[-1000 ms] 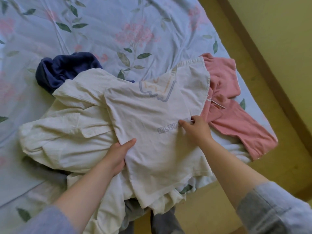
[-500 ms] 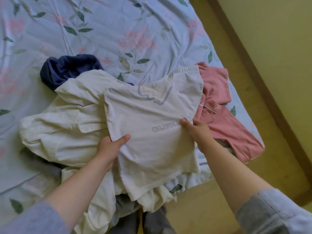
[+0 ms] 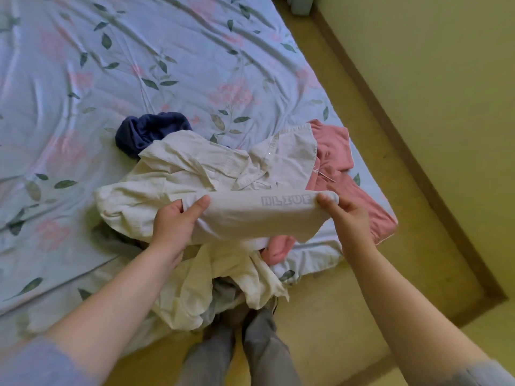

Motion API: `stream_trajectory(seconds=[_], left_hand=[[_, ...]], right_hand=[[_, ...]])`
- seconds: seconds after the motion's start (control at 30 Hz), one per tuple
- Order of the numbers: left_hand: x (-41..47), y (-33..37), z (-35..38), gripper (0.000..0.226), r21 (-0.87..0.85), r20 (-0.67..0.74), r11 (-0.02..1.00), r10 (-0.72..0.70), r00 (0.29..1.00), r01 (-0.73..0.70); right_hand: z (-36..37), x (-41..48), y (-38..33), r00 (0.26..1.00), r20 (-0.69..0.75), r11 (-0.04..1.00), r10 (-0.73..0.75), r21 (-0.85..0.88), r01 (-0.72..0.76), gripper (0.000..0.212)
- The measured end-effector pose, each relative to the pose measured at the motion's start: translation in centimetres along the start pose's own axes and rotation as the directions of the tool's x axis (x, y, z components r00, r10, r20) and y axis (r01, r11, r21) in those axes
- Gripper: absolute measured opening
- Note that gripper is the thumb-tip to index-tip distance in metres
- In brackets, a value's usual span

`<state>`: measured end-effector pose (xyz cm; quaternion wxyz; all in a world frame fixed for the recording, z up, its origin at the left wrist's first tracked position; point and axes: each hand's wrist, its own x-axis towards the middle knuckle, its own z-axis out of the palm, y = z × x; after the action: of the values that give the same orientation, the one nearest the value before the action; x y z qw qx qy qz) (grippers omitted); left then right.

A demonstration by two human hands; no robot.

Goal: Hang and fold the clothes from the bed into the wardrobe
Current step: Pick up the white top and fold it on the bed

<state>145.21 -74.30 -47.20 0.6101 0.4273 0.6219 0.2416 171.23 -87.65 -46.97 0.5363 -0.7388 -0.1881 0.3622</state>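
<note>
Bedside, looking down. Holding a tee [image 3: 256, 218], folded over into a wide band and stretched level between both hands, above the near corner of the bed [image 3: 306, 263]. Gripping its left end with the left hand [image 3: 174, 222]: thumb lying across the top of the cloth, fingers curling underneath, out of sight. Pinching its right end with the right hand [image 3: 347, 215]: thumb pressing the near face, fingers wrapping over the fold behind. Showing grey lettering [image 3: 285, 200] along the upper fold, close to the right thumb, not clearly readable. Hanging its lower edge down; not telling from here whether touching the clothes below or just clear.

Lying directly beneath and behind, a cream shirt [image 3: 178, 168], crumpled, spilling over the mattress edge toward the floor [image 3: 348, 302]. Lying beside that, farther back, a whiter buttoned piece [image 3: 289, 154]; not telling whether part of the same garment. Peeking out on the right, touching the pale cloth, a pink top [image 3: 354, 188], spreading to the bed's right edge. Sitting behind on the left, a navy bundle [image 3: 150, 129], partly tucked under the cream shirt. Covering the bed, a pale blue sheet [image 3: 195, 51] printed with pink flowers and green leaves. Standing at the bedside in grey trousers [image 3: 262, 355], wearing grey sleeves [image 3: 41, 366] ending short of both forearms. Running along the right, a yellow wall [image 3: 446, 79] with brown skirting [image 3: 404, 151].
</note>
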Motion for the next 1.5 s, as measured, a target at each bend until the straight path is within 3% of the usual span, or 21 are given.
stream_trajectory(seconds=[0.17,0.33,0.47,0.53,0.63,0.7,0.83,0.97,1.03,1.1,1.17,1.3,1.5], left_hand=[[-5.4,-1.1,-2.5,0.059,0.050,-0.018,0.999,-0.021,1.000,0.022],[-6.8,-2.8,-3.9,0.046,-0.009,0.019,0.950,-0.311,0.950,0.311],[-3.2,-4.7,-3.2,0.058,0.058,0.004,0.921,-0.386,0.923,0.385],[-0.4,-5.4,-1.5,0.050,0.037,-0.010,0.913,-0.407,0.913,0.407],[4.4,-6.8,1.7,0.027,-0.048,0.038,0.944,-0.325,0.945,0.327],[7.0,-8.6,3.0,0.028,0.021,0.092,0.974,-0.227,0.970,0.226],[8.4,-12.7,3.8,0.057,0.414,-0.004,0.900,-0.149,0.989,0.137],[7.9,-14.1,3.8,0.081,0.464,-0.086,0.856,-0.213,0.973,0.228],[7.5,-14.6,3.7,0.073,0.382,-0.070,0.880,-0.277,0.958,0.282],[6.9,-15.2,3.4,0.051,0.289,-0.026,0.902,-0.327,0.945,0.321],[6.4,-15.8,2.8,0.032,0.306,-0.042,0.899,-0.317,0.947,0.314],[4.5,-17.2,1.2,0.018,0.420,-0.189,0.878,-0.164,0.968,0.231],[1.6,-18.2,1.1,0.022,0.445,-0.306,0.894,0.086,0.948,0.062]], right_hand=[[-1.0,-6.3,-0.2,0.998,-0.027,0.998,0.051,-0.025,-0.052,0.024],[-2.1,-9.4,1.2,0.989,-0.011,0.980,0.147,-0.134,-0.147,0.044],[-1.7,-6.7,3.9,0.961,-0.049,0.918,0.273,-0.285,-0.276,0.045],[-0.5,-3.3,5.3,0.945,-0.066,0.865,0.321,-0.387,-0.321,0.041],[1.3,2.1,7.7,0.899,0.072,0.858,0.432,-0.340,-0.385,0.031],[1.9,4.4,10.3,0.839,0.146,0.835,0.524,-0.282,-0.472,0.064],[2.5,4.6,15.1,0.844,0.059,0.770,0.533,-0.448,-0.455,0.069],[2.7,3.6,17.5,0.854,0.013,0.748,0.520,-0.489,-0.448,0.051],[2.7,3.3,17.9,0.860,0.019,0.753,0.511,-0.491,-0.437,0.029],[2.7,2.9,18.2,0.863,-0.001,0.749,0.506,-0.496,-0.440,0.025],[2.6,2.9,18.5,0.867,-0.033,0.768,0.498,-0.448,-0.458,0.020],[1.8,2.8,19.2,0.890,-0.059,0.785,0.451,-0.449,-0.427,0.012],[1.7,2.3,20.6,0.913,-0.035,0.806,0.405,-0.457,-0.375,0.014]])
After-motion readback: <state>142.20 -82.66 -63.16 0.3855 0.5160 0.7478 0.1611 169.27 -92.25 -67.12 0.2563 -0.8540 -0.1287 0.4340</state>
